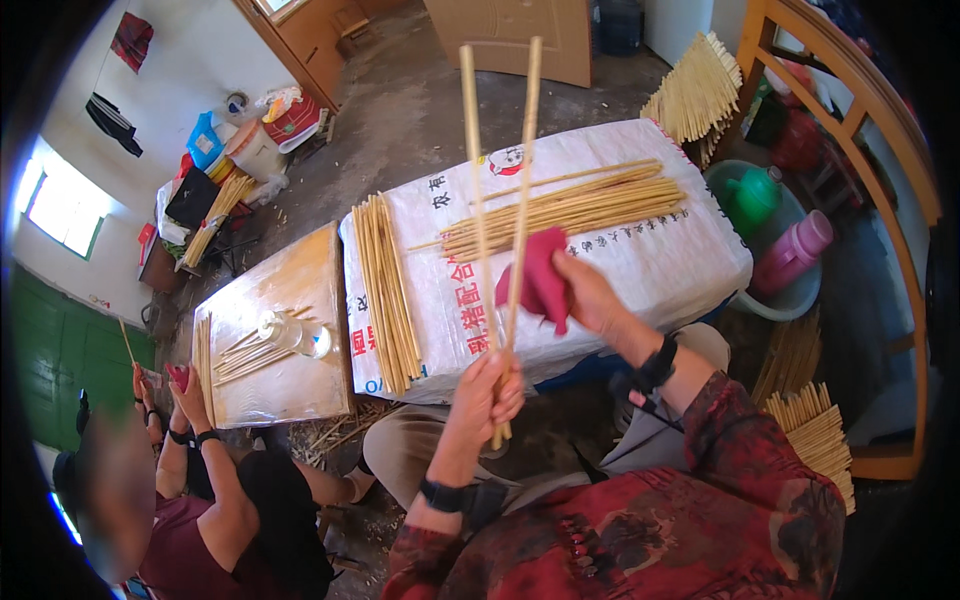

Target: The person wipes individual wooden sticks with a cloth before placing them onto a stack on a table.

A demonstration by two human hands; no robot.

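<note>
My left hand [484, 390] grips two long wooden sticks [530, 112] near their lower ends. They stick up from the fist and spread apart towards their far tips. In my right hand [592, 292] is a crumpled dark-red cloth [547, 274], right beside the sticks; whether it touches them I cannot tell. Below the hands, a white woven sack [622, 277] with printed characters covers a low table. Across the sack lies a bundle of similar sticks [577, 206]. Another row of sticks [386, 292] rests along its left edge.
Left of the sack, a wooden board [277, 262] carries a clear bottle [292, 334] and loose sticks. A co-worker [202, 517] sits there with a red cloth in hand. At right are a basin [795, 304] holding two thermoses, stacked sticks [697, 90] and a wooden frame [855, 127].
</note>
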